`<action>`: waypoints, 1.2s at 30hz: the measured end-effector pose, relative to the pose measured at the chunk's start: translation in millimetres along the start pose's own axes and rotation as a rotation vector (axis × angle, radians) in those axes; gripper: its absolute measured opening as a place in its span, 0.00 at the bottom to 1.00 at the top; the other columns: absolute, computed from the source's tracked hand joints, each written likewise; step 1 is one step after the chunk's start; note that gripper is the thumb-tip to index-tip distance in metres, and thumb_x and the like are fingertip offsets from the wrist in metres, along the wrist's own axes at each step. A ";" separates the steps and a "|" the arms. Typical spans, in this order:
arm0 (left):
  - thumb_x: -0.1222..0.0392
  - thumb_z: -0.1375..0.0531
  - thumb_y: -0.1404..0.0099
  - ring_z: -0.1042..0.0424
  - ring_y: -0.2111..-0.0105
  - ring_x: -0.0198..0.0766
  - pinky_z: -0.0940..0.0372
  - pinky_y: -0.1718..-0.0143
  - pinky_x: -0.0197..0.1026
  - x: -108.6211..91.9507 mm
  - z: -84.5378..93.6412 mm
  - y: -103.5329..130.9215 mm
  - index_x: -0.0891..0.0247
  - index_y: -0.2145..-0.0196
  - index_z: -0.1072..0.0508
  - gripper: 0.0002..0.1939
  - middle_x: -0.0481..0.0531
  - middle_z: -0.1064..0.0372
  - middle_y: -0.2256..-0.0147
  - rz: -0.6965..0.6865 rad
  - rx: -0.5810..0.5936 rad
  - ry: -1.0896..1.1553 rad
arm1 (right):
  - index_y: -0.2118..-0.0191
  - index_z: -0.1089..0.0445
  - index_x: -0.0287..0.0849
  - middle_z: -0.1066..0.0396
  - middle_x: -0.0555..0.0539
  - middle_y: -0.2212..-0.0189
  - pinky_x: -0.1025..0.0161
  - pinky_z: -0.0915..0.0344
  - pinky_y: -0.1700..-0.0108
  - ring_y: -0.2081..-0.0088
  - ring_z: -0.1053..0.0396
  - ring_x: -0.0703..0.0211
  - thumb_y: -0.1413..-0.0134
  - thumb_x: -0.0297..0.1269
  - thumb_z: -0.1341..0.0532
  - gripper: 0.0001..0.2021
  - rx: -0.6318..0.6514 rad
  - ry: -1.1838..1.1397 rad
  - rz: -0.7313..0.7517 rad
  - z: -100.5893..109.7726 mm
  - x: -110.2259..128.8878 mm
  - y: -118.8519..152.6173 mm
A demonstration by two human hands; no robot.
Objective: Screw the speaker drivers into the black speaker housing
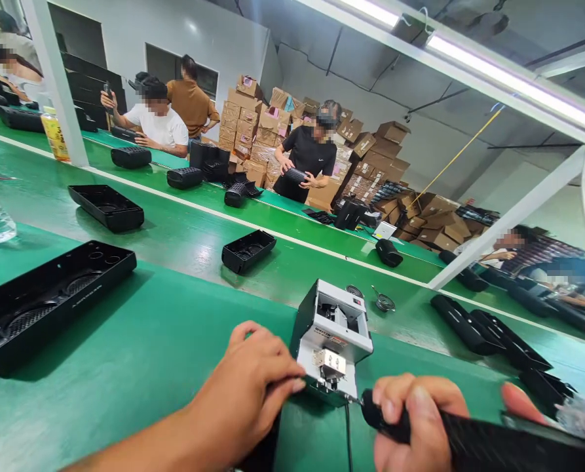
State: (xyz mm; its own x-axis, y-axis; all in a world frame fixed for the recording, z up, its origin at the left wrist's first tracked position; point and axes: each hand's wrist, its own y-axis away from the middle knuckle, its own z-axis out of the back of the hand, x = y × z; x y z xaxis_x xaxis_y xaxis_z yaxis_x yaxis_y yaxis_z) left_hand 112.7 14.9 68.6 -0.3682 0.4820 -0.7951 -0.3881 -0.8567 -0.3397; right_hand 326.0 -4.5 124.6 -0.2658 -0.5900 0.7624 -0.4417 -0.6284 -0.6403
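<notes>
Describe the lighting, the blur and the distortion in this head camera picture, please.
Head view: bright ceiling tube lights, soft shadows on the green table; wide-angle tilt bends the lines; the right hand and its black tool look slightly blurred; the left hand is sharp.

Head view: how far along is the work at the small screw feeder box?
Done: nothing fastened shows; the black speaker shell lies untouched at left. In hand: the right hand grips a black driver, tip at the screw feeder box, which the left hand touches. Left: that shell, plus more shells on the green table.
</notes>
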 end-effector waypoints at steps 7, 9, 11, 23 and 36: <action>0.65 0.33 0.23 0.25 0.48 0.51 0.39 0.36 0.64 -3.2 -30.3 -115.9 0.60 0.48 0.13 0.09 0.55 0.19 0.54 0.031 0.043 -0.101 | 0.27 0.49 0.43 0.35 0.55 0.71 0.70 0.28 0.62 0.71 0.32 0.71 0.28 0.34 0.33 0.33 0.152 0.132 0.082 -21.8 -27.9 7.4; 0.65 0.32 0.24 0.25 0.47 0.52 0.34 0.37 0.63 -1.4 -39.5 -124.2 0.62 0.42 0.16 0.15 0.57 0.20 0.52 0.042 0.047 -0.099 | 0.31 0.47 0.43 0.35 0.55 0.71 0.71 0.28 0.62 0.72 0.31 0.72 0.28 0.36 0.33 0.30 0.191 0.149 0.016 -17.8 -34.4 7.7; 0.66 0.31 0.26 0.26 0.45 0.52 0.30 0.37 0.60 0.7 -43.0 -123.2 0.64 0.35 0.21 0.23 0.61 0.21 0.47 0.054 0.030 -0.062 | 0.33 0.47 0.44 0.35 0.56 0.71 0.71 0.28 0.63 0.72 0.31 0.71 0.28 0.39 0.32 0.28 0.221 0.148 -0.042 -17.2 -36.8 7.4; 0.54 0.42 0.18 0.35 0.27 0.47 0.34 0.27 0.59 39.7 7.3 59.0 0.39 0.36 0.24 0.18 0.50 0.39 0.27 0.190 -0.099 0.128 | 0.24 0.53 0.43 0.39 0.56 0.73 0.69 0.31 0.71 0.76 0.37 0.69 0.34 0.46 0.29 0.44 0.328 0.129 -0.342 7.9 -28.9 36.2; 0.55 0.48 0.23 0.37 0.25 0.53 0.34 0.29 0.63 33.0 -42.0 151.4 0.42 0.31 0.26 0.27 0.52 0.50 0.21 0.484 0.016 0.137 | 0.32 0.41 0.45 0.44 0.55 0.74 0.73 0.38 0.68 0.73 0.39 0.70 0.26 0.49 0.34 0.27 0.396 -0.030 -0.439 -37.7 19.9 90.9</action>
State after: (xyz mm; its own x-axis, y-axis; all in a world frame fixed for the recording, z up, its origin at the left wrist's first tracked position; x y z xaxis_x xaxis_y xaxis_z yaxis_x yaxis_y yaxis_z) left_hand 77.4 -106.6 -30.1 -0.3953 0.0006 -0.9186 -0.2136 -0.9727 0.0913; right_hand 248.2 -54.2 85.1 -0.1034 -0.2422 0.9647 -0.1494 -0.9551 -0.2558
